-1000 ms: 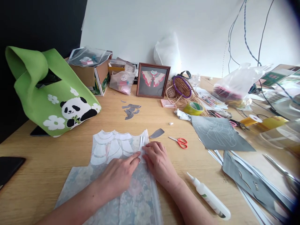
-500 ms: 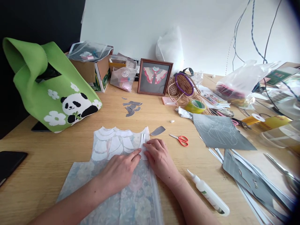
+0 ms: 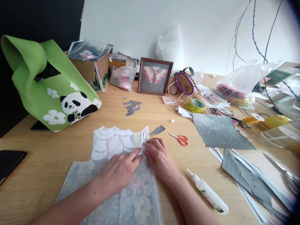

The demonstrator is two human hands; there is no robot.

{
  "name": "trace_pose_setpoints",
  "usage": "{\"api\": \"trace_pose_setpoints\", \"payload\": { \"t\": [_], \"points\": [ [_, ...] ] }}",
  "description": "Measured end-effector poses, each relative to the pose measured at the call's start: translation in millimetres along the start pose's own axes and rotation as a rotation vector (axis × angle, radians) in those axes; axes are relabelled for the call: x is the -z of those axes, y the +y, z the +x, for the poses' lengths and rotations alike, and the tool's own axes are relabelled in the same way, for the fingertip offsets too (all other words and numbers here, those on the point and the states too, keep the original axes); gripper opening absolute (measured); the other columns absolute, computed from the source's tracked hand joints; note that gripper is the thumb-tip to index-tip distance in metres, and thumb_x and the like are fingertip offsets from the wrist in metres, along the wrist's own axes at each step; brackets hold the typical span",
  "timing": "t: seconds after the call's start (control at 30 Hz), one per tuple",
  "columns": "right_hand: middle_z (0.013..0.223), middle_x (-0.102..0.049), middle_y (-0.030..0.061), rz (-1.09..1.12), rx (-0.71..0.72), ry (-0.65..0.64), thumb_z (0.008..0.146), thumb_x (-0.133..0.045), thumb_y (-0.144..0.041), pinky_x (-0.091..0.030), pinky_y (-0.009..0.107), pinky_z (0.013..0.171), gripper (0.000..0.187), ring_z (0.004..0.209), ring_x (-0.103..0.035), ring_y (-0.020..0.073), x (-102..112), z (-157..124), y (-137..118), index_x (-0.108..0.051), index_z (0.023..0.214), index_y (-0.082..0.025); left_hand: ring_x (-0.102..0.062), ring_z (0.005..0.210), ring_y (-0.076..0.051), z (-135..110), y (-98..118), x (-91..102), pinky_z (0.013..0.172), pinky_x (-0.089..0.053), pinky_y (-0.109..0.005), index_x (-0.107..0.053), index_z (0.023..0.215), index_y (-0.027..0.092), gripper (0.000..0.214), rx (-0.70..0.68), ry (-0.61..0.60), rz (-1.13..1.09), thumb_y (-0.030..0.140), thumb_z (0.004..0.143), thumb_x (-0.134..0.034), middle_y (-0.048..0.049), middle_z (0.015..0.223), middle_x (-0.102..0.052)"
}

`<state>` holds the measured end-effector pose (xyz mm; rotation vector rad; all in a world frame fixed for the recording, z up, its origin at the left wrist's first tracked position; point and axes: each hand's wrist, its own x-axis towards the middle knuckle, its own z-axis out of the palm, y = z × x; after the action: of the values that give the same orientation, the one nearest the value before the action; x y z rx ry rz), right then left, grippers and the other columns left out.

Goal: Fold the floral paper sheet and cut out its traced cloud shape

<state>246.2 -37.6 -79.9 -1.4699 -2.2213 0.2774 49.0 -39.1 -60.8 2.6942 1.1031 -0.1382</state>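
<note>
A pale floral fabric sheet [image 3: 131, 200] lies on the wooden table [image 3: 51, 156] in front of me, with several white curved paper shapes [image 3: 110, 142] laid across its far end. My left hand [image 3: 120, 170] lies flat on the fabric, forefinger stretched toward a narrow white paper piece [image 3: 142, 144]. My right hand [image 3: 159, 156] rests beside it, fingers bent and pressing that same piece down. The two hands nearly touch at the fingertips. Neither hand lifts anything.
A green panda bag [image 3: 50, 90] stands at left, a black phone [image 3: 9, 159] near the left edge. Red scissors [image 3: 180, 139], a glue bottle [image 3: 208, 192], grey sheets [image 3: 220, 131], green tape [image 3: 195, 105] and a framed picture [image 3: 154, 76] lie right and behind.
Both hands stay on the fabric at the narrow paper piece, with only slight finger shifts. The view has drifted a little.
</note>
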Motion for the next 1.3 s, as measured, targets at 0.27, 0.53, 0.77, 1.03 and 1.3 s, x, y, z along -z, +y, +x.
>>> {"api": "trace_pose_setpoints", "payload": {
  "t": [0.27, 0.53, 0.77, 1.03, 1.3],
  "points": [
    [0.124, -0.056, 0.0170, -0.078, -0.047, 0.071, 0.092, -0.047, -0.010, -0.045, 0.053, 0.095, 0.038, 0.120, -0.042, 0.0321, 1.1, 0.8, 2.1, -0.057, 0.128, -0.013, -0.070, 0.100, -0.027, 0.1, -0.3, 0.0, 0.076, -0.060, -0.041, -0.047, 0.137, 0.021, 0.068, -0.017, 0.006, 0.020, -0.004, 0.075, -0.036, -0.0091, 0.155, -0.036],
    [0.140, -0.048, 0.0118, -0.178, -0.055, -0.039, 0.094, -0.051, -0.023, -0.033, 0.062, 0.104, 0.037, 0.135, -0.030, 0.0372, -2.7, -1.6, 2.5, -0.059, 0.130, -0.027, -0.069, 0.102, -0.029, 0.2, 0.9, 0.1, 0.074, -0.061, -0.043, -0.049, 0.135, 0.019, 0.064, -0.021, 0.032, 0.019, -0.003, 0.076, -0.035, -0.0111, 0.153, -0.039],
    [0.137, -0.051, 0.0121, -0.195, -0.066, -0.037, 0.094, -0.052, -0.024, -0.031, 0.061, 0.106, 0.036, 0.135, -0.031, 0.0364, -2.8, -1.8, 1.5, -0.059, 0.129, -0.026, -0.068, 0.104, -0.029, -0.7, -0.2, -2.1, 0.075, -0.061, -0.043, -0.048, 0.135, 0.019, 0.064, -0.023, 0.055, 0.010, -0.004, 0.077, -0.034, -0.0115, 0.152, -0.041],
    [0.136, -0.051, 0.0125, -0.178, -0.061, -0.036, 0.095, -0.050, -0.025, -0.033, 0.059, 0.105, 0.035, 0.134, -0.031, 0.0355, -2.1, -2.2, 1.6, -0.059, 0.129, -0.025, -0.068, 0.105, -0.027, 0.2, 0.0, -2.4, 0.077, -0.060, -0.039, -0.048, 0.136, 0.021, 0.064, -0.010, 0.030, 0.007, -0.003, 0.078, -0.037, -0.0103, 0.154, -0.039],
    [0.136, -0.051, 0.0129, -0.171, -0.059, -0.042, 0.094, -0.052, -0.022, -0.034, 0.058, 0.104, 0.036, 0.133, -0.031, 0.0360, -1.3, -1.9, 1.4, -0.059, 0.129, -0.025, -0.066, 0.110, -0.028, 0.2, 0.7, -0.8, 0.081, -0.059, -0.042, -0.045, 0.139, 0.013, 0.062, -0.014, 0.012, 0.003, -0.002, 0.081, -0.031, -0.0136, 0.154, -0.037]
  ]
}}
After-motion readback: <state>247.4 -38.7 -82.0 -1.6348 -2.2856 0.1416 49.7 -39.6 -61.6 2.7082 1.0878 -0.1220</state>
